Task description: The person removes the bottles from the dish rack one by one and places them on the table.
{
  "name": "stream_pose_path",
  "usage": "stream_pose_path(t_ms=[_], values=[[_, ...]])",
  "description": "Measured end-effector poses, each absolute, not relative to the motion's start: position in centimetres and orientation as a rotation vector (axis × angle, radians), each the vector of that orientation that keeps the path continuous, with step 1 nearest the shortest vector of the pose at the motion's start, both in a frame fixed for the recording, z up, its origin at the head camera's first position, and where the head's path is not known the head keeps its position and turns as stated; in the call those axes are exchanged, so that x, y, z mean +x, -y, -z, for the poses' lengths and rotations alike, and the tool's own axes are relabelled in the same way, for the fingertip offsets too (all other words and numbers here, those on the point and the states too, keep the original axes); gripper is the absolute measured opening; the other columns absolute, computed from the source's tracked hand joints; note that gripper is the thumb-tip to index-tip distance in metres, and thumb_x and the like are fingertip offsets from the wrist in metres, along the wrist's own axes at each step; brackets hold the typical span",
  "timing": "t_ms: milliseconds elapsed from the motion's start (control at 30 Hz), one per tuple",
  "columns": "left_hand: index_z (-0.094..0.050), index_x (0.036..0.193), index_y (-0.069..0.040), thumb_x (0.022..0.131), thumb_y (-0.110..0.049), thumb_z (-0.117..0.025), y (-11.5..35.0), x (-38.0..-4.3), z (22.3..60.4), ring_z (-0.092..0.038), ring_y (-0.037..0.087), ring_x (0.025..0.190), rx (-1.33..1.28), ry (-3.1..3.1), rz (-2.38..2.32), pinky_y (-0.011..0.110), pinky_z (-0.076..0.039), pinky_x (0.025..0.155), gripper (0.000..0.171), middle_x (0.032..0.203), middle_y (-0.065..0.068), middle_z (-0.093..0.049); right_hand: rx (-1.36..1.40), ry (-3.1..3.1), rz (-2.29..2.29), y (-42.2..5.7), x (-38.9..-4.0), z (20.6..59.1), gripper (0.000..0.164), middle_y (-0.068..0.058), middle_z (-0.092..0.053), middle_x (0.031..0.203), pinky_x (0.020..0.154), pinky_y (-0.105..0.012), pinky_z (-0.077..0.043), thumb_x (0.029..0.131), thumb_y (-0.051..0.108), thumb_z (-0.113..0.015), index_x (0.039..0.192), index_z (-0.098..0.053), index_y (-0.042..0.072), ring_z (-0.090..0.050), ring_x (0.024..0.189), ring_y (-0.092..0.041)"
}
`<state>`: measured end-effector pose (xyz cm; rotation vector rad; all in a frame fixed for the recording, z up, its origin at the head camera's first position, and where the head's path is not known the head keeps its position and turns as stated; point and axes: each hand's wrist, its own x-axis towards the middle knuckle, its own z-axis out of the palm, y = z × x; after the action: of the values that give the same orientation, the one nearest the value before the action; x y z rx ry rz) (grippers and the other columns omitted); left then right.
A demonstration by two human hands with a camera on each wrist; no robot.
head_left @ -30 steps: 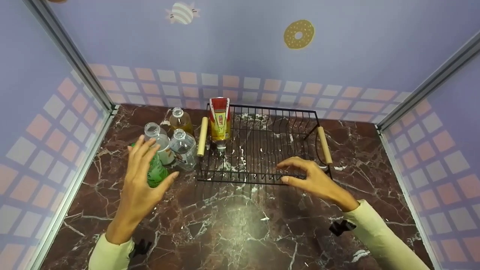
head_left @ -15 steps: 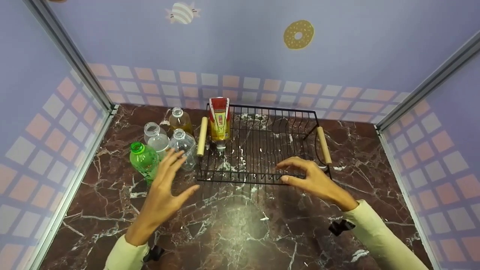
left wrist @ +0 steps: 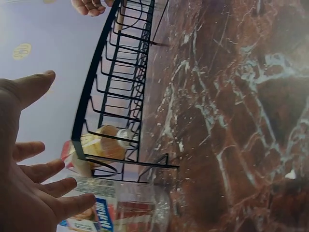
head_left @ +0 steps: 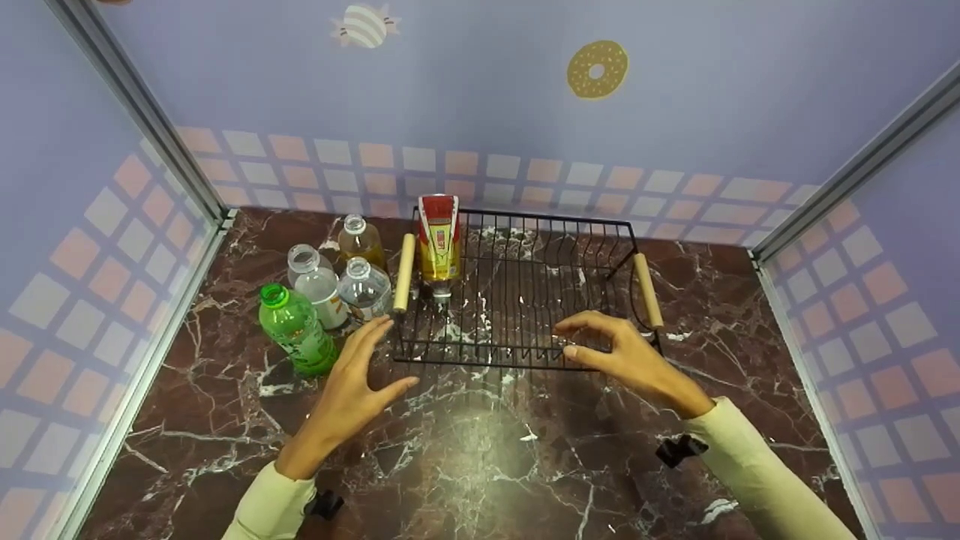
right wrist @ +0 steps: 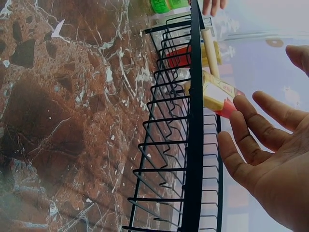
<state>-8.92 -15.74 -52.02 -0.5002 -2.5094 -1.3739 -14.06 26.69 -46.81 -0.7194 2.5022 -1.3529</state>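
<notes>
My left hand [head_left: 349, 386] hovers with spread fingers and nothing in it, just in front of a clear labelled bottle [head_left: 365, 283] and right of a green bottle [head_left: 300, 330]. In the left wrist view that clear bottle [left wrist: 140, 208] shows beyond the fingertips. My right hand [head_left: 619, 356], its fingers loosely bent and empty, is over the front right edge of a black wire dish rack [head_left: 517, 365]. A red and yellow squeeze pouch [head_left: 440, 240] sits cap down at the rack's left end. In the right wrist view the pouch [right wrist: 217, 94] appears behind the wires.
Behind the green bottle stand a clear open bottle [head_left: 313, 281] and a bottle with amber liquid [head_left: 360, 244]. Wooden handles flank the rack, a left handle [head_left: 405, 274] and a right handle [head_left: 649, 291]. Patterned walls enclose the dark marbled tabletop [head_left: 480, 465] at the back and sides.
My left hand has moved right and toward me, away from the green bottle, uncovering it. The right hand has stayed nearly in place over the rack's front edge.
</notes>
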Motion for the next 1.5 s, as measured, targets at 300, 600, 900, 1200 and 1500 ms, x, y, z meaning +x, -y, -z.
stream_pose_path(t_ms=[300,600,900,1200,1500], values=[[-0.043,0.163,0.006,0.084,-0.018,-0.098,15.7,-10.0,53.0,-0.048,0.055,0.148,-0.360,2.628,1.422,0.073,-0.038,0.123,0.099,0.166,0.032,-0.043,-0.691,-2.489,1.387,-26.5,-15.0,47.1,0.041,-0.013,-0.071,0.144,0.114,-0.070,-0.050,0.105,0.025,-0.074,0.141,-0.070,0.006,-0.066,0.133,-0.040],[-0.029,0.172,0.001,0.085,-0.029,-0.098,15.2,-10.9,53.3,-0.037,0.055,0.156,-0.268,2.713,1.521,0.072,-0.031,0.127,0.114,0.174,0.031,-0.032,-0.678,-2.506,1.400,-25.9,-16.8,47.0,0.044,-0.016,-0.070,0.145,0.117,-0.065,-0.050,0.105,0.025,-0.074,0.143,-0.069,0.002,-0.066,0.133,-0.038],[-0.019,0.176,-0.004,0.084,-0.031,-0.098,14.9,-11.6,53.7,-0.029,0.051,0.162,-0.250,2.714,1.633,0.069,-0.025,0.131,0.124,0.178,0.027,-0.024,-0.636,-2.492,1.415,-25.0,-19.1,46.8,0.050,-0.015,-0.071,0.144,0.113,-0.062,-0.054,0.105,0.030,-0.075,0.145,-0.067,0.000,-0.067,0.129,-0.036],[-0.011,0.177,-0.006,0.084,-0.028,-0.099,14.4,-11.9,54.2,-0.030,0.048,0.162,-0.213,2.621,1.839,0.062,-0.036,0.129,0.129,0.177,0.031,-0.025,-0.568,-2.474,1.414,-23.8,-21.4,46.4,0.054,-0.017,-0.070,0.142,0.109,-0.055,-0.058,0.106,0.033,-0.075,0.148,-0.064,0.001,-0.069,0.124,-0.037],[-0.015,0.175,-0.005,0.085,-0.027,-0.098,13.9,-12.1,54.7,-0.028,0.052,0.162,-0.177,2.534,1.907,0.068,-0.030,0.129,0.125,0.175,0.035,-0.024,-0.520,-2.465,1.428,-22.4,-23.1,46.3,0.058,-0.018,-0.069,0.144,0.107,-0.048,-0.060,0.105,0.037,-0.076,0.149,-0.062,0.002,-0.069,0.125,-0.035]])
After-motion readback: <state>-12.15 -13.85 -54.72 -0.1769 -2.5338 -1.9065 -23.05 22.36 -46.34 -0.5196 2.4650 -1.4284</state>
